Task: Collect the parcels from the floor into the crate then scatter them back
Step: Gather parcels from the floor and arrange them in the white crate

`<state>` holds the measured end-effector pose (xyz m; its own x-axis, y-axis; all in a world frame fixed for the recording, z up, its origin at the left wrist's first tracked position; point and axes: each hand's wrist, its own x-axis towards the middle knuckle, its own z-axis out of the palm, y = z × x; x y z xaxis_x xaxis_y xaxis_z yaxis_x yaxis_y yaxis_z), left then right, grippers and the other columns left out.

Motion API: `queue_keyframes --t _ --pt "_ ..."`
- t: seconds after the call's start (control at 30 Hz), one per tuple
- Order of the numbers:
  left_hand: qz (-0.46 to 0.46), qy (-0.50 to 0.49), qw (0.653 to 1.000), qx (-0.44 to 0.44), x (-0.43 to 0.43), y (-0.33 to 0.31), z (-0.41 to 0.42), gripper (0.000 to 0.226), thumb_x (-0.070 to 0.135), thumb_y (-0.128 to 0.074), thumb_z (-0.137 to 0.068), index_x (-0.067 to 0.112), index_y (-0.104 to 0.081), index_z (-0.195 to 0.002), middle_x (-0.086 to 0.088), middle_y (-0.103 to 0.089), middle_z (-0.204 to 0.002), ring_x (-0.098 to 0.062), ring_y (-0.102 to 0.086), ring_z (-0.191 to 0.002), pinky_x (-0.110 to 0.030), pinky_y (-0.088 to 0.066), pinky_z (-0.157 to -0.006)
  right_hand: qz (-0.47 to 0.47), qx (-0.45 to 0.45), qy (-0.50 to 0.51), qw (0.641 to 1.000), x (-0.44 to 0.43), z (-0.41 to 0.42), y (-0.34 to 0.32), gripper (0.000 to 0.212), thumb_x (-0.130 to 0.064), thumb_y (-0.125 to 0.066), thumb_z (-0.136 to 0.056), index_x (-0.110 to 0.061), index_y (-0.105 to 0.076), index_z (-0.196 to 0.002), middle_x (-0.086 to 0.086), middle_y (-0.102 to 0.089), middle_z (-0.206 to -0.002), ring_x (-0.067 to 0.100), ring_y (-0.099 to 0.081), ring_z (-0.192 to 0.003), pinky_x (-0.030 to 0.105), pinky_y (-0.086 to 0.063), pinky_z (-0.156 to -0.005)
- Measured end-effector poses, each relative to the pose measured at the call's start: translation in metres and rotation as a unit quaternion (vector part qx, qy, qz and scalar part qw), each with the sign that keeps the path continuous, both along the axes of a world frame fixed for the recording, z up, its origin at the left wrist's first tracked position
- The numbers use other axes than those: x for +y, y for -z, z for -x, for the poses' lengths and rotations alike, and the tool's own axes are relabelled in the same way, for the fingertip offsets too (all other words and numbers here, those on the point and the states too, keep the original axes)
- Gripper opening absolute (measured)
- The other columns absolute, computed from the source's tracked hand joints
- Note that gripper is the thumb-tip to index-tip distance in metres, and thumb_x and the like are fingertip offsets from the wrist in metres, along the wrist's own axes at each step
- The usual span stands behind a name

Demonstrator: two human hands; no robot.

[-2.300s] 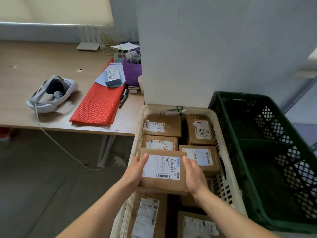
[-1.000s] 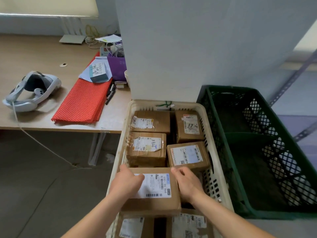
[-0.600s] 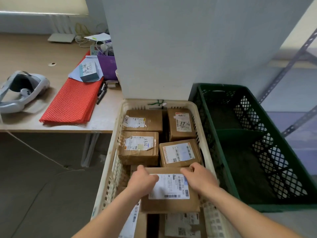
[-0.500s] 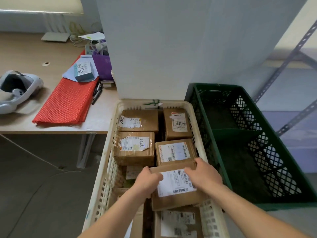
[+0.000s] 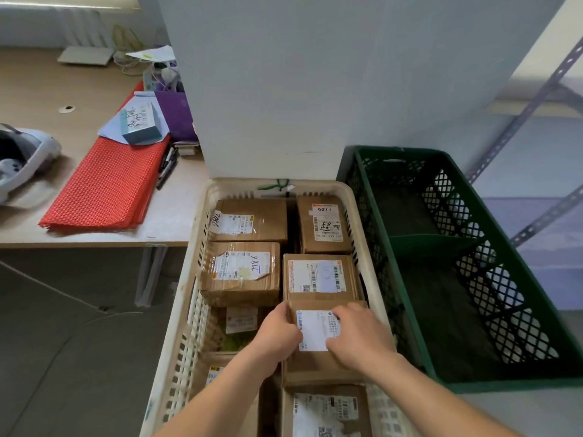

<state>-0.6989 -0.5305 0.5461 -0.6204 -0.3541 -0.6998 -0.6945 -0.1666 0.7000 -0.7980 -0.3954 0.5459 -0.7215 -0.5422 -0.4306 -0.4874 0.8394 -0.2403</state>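
Left hand (image 5: 277, 335) and right hand (image 5: 356, 339) grip a parcel (image 5: 310, 370) at lower centre, in the well-filled crate (image 5: 186, 279); collecting looks nearly done, scattering not yet begun.

Person visible as two arms only | left hand (image 5: 277, 335) bare | right hand (image 5: 359, 339) bare | both forearms uncovered from wrist to lower edge of view | arms slender, smooth

Eight parcels (image 5: 249, 220), two crates (image 5: 318, 185) — two hands (image 5: 277, 339).
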Motion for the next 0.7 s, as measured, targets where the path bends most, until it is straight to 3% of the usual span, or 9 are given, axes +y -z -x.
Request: queue_keyframes --t 0.07,0.13,0.23,0.3,0.37,0.5,0.7 --pt "0.016 0.03 0.999 -0.011 -0.001 -0.001 -0.002 0.06 0.005 -0.064 -0.092 0.026 -0.041 -0.143 0.012 -0.06 -0.119 -0.01 -0.058 -0.104 -0.029 -0.059 -0.077 -0.019 -0.015 -0.013 1.0 -0.003 0.002 0.0 0.068 -0.049 -0.072 -0.084 -0.035 -0.046 -0.146 -0.004 -0.045 -0.149 0.021 -0.043 -0.137 0.038 -0.047 -0.105" --pt "0.023 0.055 0.997 -0.039 0.0 -0.001 -0.004 0.075 0.009 -0.068 -0.09 0.029 -0.027 -0.149 0.014 -0.052 -0.111 -0.01 -0.054 -0.098 -0.026 -0.054 -0.066 -0.051 -0.039 -0.037 0.997 -0.006 0.003 -0.003 0.094 -0.059 -0.075 -0.078 -0.037 -0.03 -0.158 0.002 -0.024 -0.167 0.027 -0.025 -0.153 0.048 -0.034 -0.121" --pt "-0.009 0.066 0.994 -0.085 0.002 0.001 -0.008 0.072 0.008 -0.067 -0.088 0.032 -0.031 -0.146 0.008 -0.056 -0.117 -0.017 -0.058 -0.102 -0.044 -0.062 -0.075 -0.092 -0.077 -0.087 0.989 -0.009 0.003 -0.006 0.122 -0.066 -0.08 -0.071 -0.04 -0.005 -0.164 0.004 0.01 -0.174 0.031 0.005 -0.16 0.058 -0.016 -0.125" --pt "-0.052 0.055 0.992 -0.097 0.002 0.001 -0.008 0.072 0.006 -0.066 -0.087 0.036 -0.034 -0.144 0.004 -0.056 -0.13 -0.028 -0.057 -0.116 -0.058 -0.06 -0.079 -0.115 -0.094 -0.124 0.981 -0.01 0.004 -0.005 0.131 -0.063 -0.083 -0.07 -0.042 0.007 -0.163 0.005 0.023 -0.171 0.033 0.018 -0.158 0.063 -0.01 -0.124" --pt "-0.075 0.04 0.993 -0.084 0.001 0.003 -0.008 0.076 0.006 -0.067 -0.086 0.038 -0.034 -0.146 0.003 -0.055 -0.134 -0.031 -0.057 -0.12 -0.061 -0.06 -0.076 -0.137 -0.1 -0.153 0.974 -0.01 0.005 -0.003 0.138 -0.058 -0.087 -0.07 -0.043 0.016 -0.161 0.005 0.031 -0.168 0.035 0.025 -0.156 0.066 -0.006 -0.123" --pt "-0.06 0.033 0.996 -0.055 0.002 0.009 -0.008 0.073 0.002 -0.059 -0.091 0.042 -0.034 -0.146 0.007 -0.06 -0.121 -0.024 -0.064 -0.104 -0.055 -0.061 -0.078 -0.15 -0.072 -0.185 0.968 -0.006 0.008 0.002 0.14 -0.045 -0.089 -0.075 -0.044 0.024 -0.158 0.006 0.033 -0.168 0.035 0.028 -0.155 0.064 -0.002 -0.124" --pt "-0.04 0.054 0.997 -0.04 -0.002 0.01 -0.009 0.083 -0.007 -0.052 -0.09 0.049 -0.029 -0.147 0.012 -0.06 -0.116 -0.021 -0.063 -0.103 -0.054 -0.061 -0.082 -0.124 -0.035 -0.216 0.968 -0.005 0.011 0.006 0.139 -0.043 -0.088 -0.075 -0.047 0.026 -0.155 0.013 0.022 -0.169 0.034 0.022 -0.157 0.06 -0.002 -0.126"
